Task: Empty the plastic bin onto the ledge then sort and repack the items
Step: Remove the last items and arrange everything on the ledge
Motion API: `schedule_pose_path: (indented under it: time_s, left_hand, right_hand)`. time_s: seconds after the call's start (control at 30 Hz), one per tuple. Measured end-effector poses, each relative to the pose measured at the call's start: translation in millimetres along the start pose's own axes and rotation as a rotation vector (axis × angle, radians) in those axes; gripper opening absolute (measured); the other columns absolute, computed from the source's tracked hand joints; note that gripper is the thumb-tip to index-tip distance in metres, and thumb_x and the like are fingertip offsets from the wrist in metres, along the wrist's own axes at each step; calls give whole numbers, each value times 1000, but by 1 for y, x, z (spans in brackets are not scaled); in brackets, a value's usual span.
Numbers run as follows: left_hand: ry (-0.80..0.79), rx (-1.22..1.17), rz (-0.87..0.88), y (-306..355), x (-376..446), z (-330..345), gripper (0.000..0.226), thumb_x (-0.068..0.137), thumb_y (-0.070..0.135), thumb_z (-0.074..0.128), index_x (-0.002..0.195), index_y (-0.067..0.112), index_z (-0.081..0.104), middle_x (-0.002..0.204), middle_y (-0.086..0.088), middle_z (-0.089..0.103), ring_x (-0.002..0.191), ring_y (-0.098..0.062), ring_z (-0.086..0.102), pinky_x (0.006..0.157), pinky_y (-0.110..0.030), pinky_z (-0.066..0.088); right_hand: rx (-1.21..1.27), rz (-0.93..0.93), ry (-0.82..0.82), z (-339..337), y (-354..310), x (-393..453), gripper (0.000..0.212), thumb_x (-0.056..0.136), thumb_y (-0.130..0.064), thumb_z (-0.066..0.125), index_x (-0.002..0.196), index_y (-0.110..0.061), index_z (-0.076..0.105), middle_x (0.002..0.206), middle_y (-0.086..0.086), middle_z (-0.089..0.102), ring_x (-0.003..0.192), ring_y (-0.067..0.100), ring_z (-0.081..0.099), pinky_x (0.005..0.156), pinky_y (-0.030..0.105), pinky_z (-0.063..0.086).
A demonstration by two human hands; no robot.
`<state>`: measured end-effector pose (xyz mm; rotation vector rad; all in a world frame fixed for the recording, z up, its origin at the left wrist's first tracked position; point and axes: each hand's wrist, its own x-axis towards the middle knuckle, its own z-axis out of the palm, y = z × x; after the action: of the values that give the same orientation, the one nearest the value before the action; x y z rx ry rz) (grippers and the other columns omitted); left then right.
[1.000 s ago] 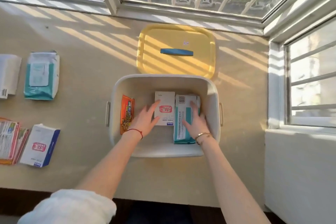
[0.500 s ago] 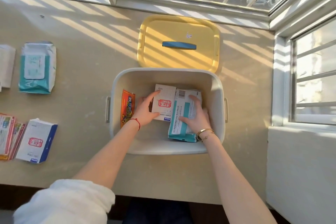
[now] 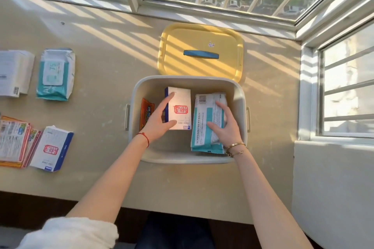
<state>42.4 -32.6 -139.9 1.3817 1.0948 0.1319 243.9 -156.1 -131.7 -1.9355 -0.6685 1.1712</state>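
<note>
The white plastic bin (image 3: 188,160) stands on the beige ledge (image 3: 101,66). Inside it a white box with a red seal (image 3: 181,107) stands near the middle; my left hand (image 3: 159,121) grips it, index finger on its top left corner and thumb at its lower edge. To its right lies a teal-and-white wipes pack (image 3: 206,121), back side up, and my right hand (image 3: 226,127) holds it with spread, curled fingers. An orange packet (image 3: 146,112) stands against the bin's left wall.
The bin's yellow lid (image 3: 200,50) with a blue handle lies behind the bin. At the left of the ledge lie a second wipes pack (image 3: 56,75), a white box (image 3: 14,73), a second red-seal box (image 3: 51,148) and a stack of orange packets (image 3: 14,141). Window frames border the back and right.
My left hand has taken hold of the white box and stood it more upright, away from the wipes pack. The right hand has shifted up on the pack. The camera moved closer.
</note>
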Motion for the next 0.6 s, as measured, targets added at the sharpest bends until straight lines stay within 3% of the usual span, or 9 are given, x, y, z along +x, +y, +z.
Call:
schedule_pose_path:
  time_s: [0.1,0.33,0.47,0.6]
  left_hand:
    - [7,-43,28,19,-33,-8,85,88,-3,62,144,52,28,145,4,45,125,-7,52,97,-28,50]
    - [67,-75,134,59,-129,-18,84,88,-2,63,141,54,29,149,3,41,123,-6,54,90,-15,50]
    - [111,-106,153,71,-187,-21,83,89,-2,63,143,50,27,146,3,44,117,6,54,87,-13,49]
    - [134,-145,157,67,-243,-23,83,89,1,64,144,50,27,143,7,46,124,-9,53,89,-20,51]
  right_hand:
    - [53,-44,18,-11,-17,-26,60,87,-5,68,136,-31,44,123,-11,57,97,11,70,63,25,59]
    - [196,-168,-22,-37,-59,-102,59,88,-4,67,137,-26,41,126,-5,53,101,17,69,64,31,60]
    - [126,-217,-32,-39,-78,-147,59,87,-12,70,136,-32,42,124,-8,55,95,13,71,61,31,60]
    - [136,-230,-71,-29,-92,-187,58,87,-13,70,133,-37,44,120,-8,58,93,12,72,61,30,60]
